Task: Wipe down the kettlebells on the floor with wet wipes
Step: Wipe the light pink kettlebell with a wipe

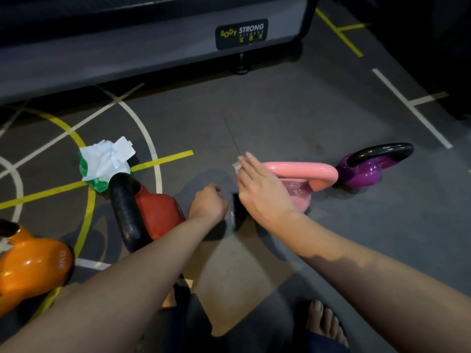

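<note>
Dark kettlebell (235,215) mostly hidden between hands.

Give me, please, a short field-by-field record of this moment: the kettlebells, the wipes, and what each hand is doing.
kettlebells: orange kettlebell, red kettlebell, pink kettlebell, purple kettlebell; all on the floor
wipes: crumpled white wipes with green pack, behind the red kettlebell
left hand: curled shut; what it grips is hidden
right hand: fingers extended, white wipe at the fingertips, over the pink kettlebell
backdrop: gym machine base
</note>
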`<act>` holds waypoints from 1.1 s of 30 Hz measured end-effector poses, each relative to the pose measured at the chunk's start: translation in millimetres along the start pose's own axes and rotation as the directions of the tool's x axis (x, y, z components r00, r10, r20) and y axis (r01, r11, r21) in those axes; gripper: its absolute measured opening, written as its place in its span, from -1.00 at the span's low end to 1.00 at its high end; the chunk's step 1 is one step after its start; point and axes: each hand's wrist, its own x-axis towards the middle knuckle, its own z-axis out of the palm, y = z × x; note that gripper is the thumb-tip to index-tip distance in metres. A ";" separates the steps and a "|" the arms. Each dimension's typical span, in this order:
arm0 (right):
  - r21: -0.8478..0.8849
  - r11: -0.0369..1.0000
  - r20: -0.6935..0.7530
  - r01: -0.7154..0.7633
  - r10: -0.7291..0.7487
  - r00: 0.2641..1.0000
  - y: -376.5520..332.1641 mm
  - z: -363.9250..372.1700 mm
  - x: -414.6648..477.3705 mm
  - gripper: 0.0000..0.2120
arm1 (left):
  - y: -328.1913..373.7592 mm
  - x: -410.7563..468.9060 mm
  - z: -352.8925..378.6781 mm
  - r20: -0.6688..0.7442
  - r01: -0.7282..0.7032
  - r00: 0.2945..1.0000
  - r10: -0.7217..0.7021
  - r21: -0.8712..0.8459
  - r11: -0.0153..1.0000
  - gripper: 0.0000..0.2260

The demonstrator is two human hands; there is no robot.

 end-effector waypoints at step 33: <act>0.512 0.774 -0.158 -0.373 0.512 0.845 37.8 7.5 -16.3 -0.63 | 2.6 2.0 8.6 0.115 -0.053 0.992 0.050 0.019 0.998 -0.63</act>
